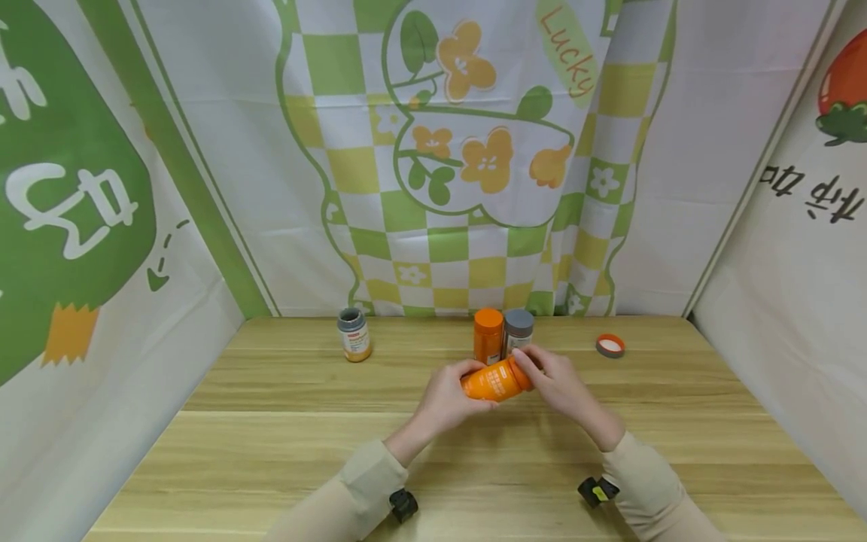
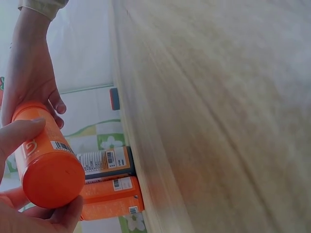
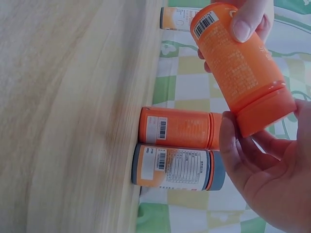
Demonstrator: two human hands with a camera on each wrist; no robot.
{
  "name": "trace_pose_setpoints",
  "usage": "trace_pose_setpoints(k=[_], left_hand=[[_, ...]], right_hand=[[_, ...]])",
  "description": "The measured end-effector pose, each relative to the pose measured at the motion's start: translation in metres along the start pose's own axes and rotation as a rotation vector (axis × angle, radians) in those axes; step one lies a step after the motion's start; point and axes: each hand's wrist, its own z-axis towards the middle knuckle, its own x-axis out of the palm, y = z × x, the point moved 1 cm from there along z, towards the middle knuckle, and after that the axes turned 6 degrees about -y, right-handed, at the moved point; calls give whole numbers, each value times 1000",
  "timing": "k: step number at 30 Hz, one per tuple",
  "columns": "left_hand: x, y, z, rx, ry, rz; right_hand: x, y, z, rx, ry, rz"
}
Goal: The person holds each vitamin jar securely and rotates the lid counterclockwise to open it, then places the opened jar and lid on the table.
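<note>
An orange bottle [image 1: 497,381] with an orange lid [image 3: 266,110] is held tilted above the table, its lid end toward the right. My left hand [image 1: 452,395] grips the body near the base, thumb along the side in the left wrist view. The fingers and thumb of my right hand [image 1: 558,382] hold the lid, which sits on the bottle. Just behind stand a second orange bottle [image 1: 488,335] and a grey-lidded bottle [image 1: 518,324], side by side and upright; the held bottle and my right hand partly hide them in the head view.
An uncapped grey-necked bottle [image 1: 355,336] stands at the back left of the wooden table [image 1: 284,436]. A loose grey and orange lid [image 1: 610,345] lies upturned at the back right. A patterned curtain [image 1: 440,248] hangs behind the table, with printed white cloth on both sides.
</note>
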Motion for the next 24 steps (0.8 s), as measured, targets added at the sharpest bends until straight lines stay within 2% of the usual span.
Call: trace_pose_setpoints(k=[7,24], left_hand=[[1,-1,-1,9,-10,4],[3,-1,-1,19,-7,45]], right_hand=[[3,1,1,-8,-29,-45],[5,0,-1,55,-28,3]])
